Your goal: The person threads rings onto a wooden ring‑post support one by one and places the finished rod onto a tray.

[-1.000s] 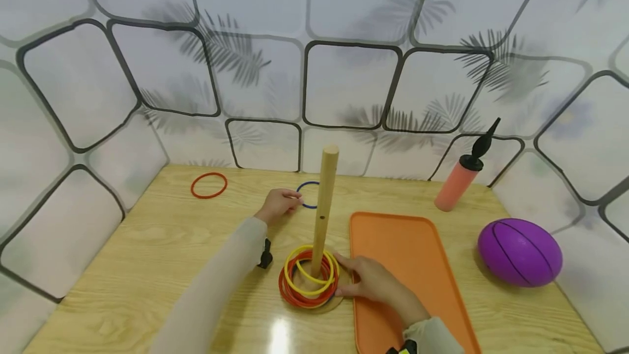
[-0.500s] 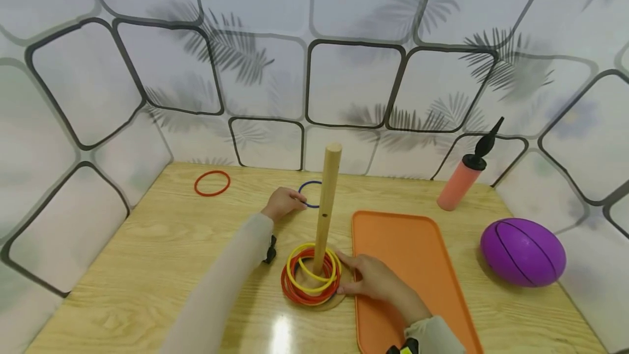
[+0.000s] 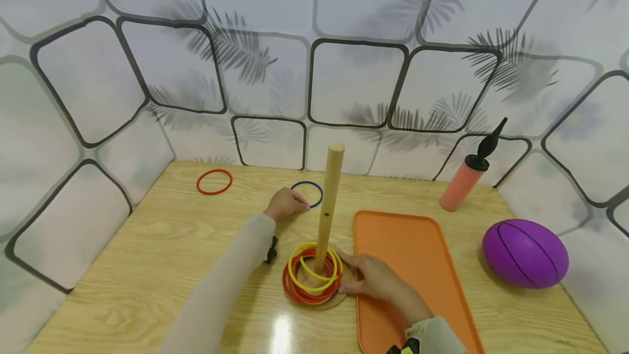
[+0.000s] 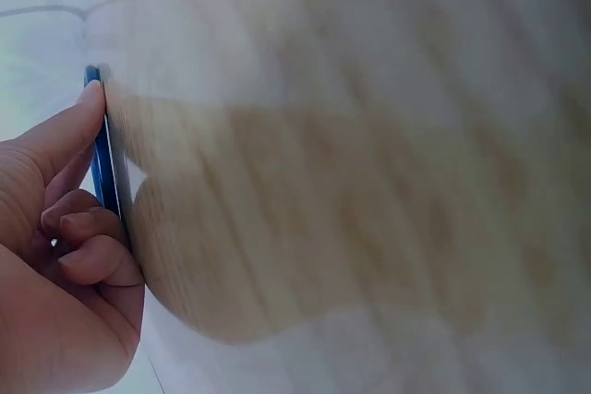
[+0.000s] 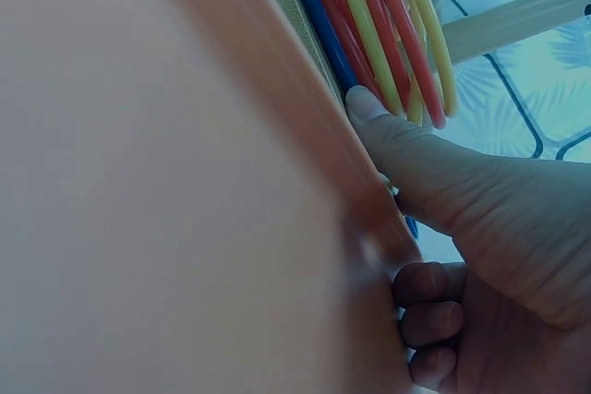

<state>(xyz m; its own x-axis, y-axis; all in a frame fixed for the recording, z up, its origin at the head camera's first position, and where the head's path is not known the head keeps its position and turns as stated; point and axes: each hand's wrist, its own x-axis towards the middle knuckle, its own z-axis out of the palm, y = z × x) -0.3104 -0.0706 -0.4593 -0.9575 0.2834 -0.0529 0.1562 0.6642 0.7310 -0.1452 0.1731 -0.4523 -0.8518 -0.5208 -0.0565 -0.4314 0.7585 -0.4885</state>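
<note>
My left hand (image 3: 286, 204) pinches the near edge of a thin blue ring (image 3: 321, 194), which lies on the table behind the wooden post (image 3: 330, 201). In the left wrist view the thumb presses on that ring (image 4: 103, 173), and the other fingers curl under. Around the post's round base sits a pile of red rings (image 3: 286, 290) and yellow rings (image 3: 314, 290), with a blue ring (image 5: 323, 29) at the bottom in the right wrist view. My right hand (image 3: 374, 277) holds the right side of the base, its thumb tip against the lowest blue ring.
An orange tray (image 3: 398, 245) lies right of the post, under my right wrist. A red ring (image 3: 199, 183) lies at the back left. A pink hand pump (image 3: 462, 184) and a purple ball (image 3: 524, 254) stand at the right. Patterned walls border the table.
My left hand has closed on the blue ring and shifted it slightly left, so more of it shows beside the post. The right hand keeps its place at the base. The head view has drifted slightly.
</note>
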